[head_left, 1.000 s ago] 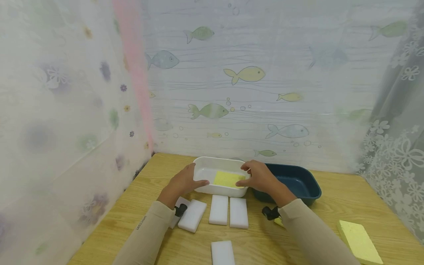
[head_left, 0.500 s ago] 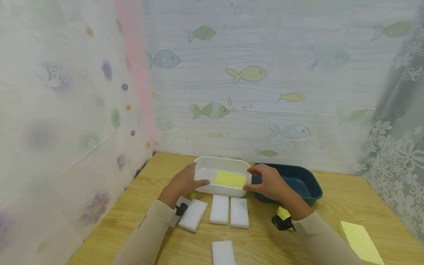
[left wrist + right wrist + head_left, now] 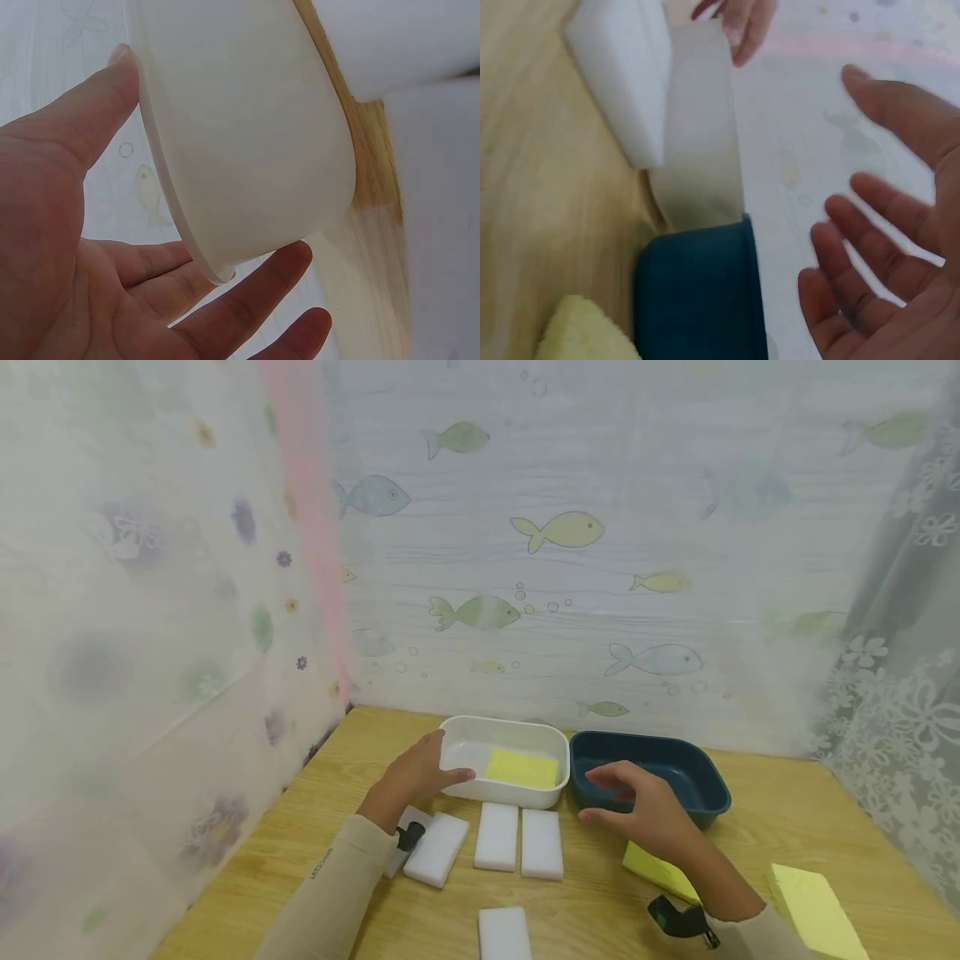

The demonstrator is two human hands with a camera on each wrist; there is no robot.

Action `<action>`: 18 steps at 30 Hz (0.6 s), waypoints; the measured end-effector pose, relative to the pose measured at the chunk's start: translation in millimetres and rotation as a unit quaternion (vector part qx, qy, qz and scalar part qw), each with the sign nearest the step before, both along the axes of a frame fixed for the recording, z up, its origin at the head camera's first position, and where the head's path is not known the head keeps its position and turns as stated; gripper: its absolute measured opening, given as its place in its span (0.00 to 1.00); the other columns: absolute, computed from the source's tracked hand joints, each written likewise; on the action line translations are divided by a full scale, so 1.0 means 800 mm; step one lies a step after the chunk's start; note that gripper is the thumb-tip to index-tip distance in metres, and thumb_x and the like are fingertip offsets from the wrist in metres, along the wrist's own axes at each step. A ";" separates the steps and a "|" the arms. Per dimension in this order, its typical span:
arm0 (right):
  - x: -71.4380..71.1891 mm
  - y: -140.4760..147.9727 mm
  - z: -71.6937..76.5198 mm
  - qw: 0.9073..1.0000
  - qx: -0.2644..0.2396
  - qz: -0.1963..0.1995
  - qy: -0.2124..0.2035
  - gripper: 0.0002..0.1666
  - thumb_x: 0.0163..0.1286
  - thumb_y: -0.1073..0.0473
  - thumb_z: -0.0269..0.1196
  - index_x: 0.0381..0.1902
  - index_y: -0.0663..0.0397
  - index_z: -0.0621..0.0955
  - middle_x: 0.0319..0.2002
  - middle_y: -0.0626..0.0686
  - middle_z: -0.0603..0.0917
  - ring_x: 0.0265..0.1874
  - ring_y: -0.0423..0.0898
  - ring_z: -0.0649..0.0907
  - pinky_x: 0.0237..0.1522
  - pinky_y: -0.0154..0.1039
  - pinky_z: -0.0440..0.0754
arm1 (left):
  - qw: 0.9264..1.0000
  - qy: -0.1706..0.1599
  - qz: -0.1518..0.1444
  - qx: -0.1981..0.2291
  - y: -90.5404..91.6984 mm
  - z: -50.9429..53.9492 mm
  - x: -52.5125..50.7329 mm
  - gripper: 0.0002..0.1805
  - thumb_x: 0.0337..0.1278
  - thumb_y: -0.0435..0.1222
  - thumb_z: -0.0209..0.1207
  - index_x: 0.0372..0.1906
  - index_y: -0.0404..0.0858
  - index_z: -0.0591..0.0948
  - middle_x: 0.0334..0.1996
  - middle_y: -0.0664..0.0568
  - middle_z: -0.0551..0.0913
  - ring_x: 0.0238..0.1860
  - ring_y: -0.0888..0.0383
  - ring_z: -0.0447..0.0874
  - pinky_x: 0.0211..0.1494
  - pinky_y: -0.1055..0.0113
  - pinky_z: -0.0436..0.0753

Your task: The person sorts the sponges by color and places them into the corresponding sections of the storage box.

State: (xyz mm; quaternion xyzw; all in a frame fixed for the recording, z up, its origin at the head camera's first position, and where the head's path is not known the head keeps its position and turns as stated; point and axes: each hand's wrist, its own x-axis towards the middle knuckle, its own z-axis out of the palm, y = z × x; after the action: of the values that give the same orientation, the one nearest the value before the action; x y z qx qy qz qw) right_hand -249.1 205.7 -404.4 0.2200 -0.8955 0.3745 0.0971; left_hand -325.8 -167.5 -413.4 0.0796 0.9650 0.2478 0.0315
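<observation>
A white plastic tub (image 3: 504, 790) stands at the back of the table with a yellow sponge (image 3: 522, 768) lying flat inside it. My left hand (image 3: 412, 768) holds the tub's left end, its thumb on the near rim and its fingers round the end; the left wrist view shows the fingertips against the tub wall (image 3: 240, 135). My right hand (image 3: 647, 806), thumb and fingers spread, hovers before the dark blue tub (image 3: 690, 781) and holds nothing. In the right wrist view that hand (image 3: 900, 247) is apart from both tubs. Beneath its wrist lies another yellow sponge (image 3: 658, 870).
Two white foam blocks, a left one (image 3: 497, 835) and a right one (image 3: 542, 843), lie before the white tub. Another white block (image 3: 437, 849) overlaps one beside the left wrist. A further block (image 3: 505, 935) is at the front edge. One yellow sponge (image 3: 816, 910) lies far right.
My right hand has let go of the white tub's right end and moved right and toward me, uncovering the yellow sponge below. My left hand and the tub have stayed put.
</observation>
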 end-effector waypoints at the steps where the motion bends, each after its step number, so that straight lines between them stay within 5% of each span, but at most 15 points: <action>1: 0.004 0.002 -0.002 1.000 -0.009 0.000 0.000 0.36 0.58 0.37 0.76 0.60 0.46 0.83 0.56 0.45 0.86 0.54 0.46 0.85 0.54 0.47 0.87 | 1.000 0.000 0.002 0.000 0.000 0.000 0.000 0.62 0.57 0.67 0.65 0.83 0.35 0.53 0.81 0.40 0.58 0.79 0.40 0.61 0.77 0.41 0.66; 18: 0.050 0.069 -0.035 0.997 -0.045 -0.021 -0.053 0.24 0.65 0.50 0.75 0.56 0.49 0.84 0.52 0.50 0.87 0.49 0.42 0.86 0.49 0.38 0.86 | 1.000 0.002 0.004 0.001 0.000 -0.003 0.000 0.62 0.56 0.68 0.66 0.83 0.36 0.53 0.81 0.40 0.58 0.79 0.39 0.61 0.77 0.41 0.66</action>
State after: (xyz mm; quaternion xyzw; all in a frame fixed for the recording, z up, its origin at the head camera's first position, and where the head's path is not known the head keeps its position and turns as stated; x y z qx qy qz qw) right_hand -209.4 261.1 -432.4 0.1761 -0.8862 0.4233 0.0670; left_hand -326.0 -167.9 -415.9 0.0764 0.9652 0.2485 0.0288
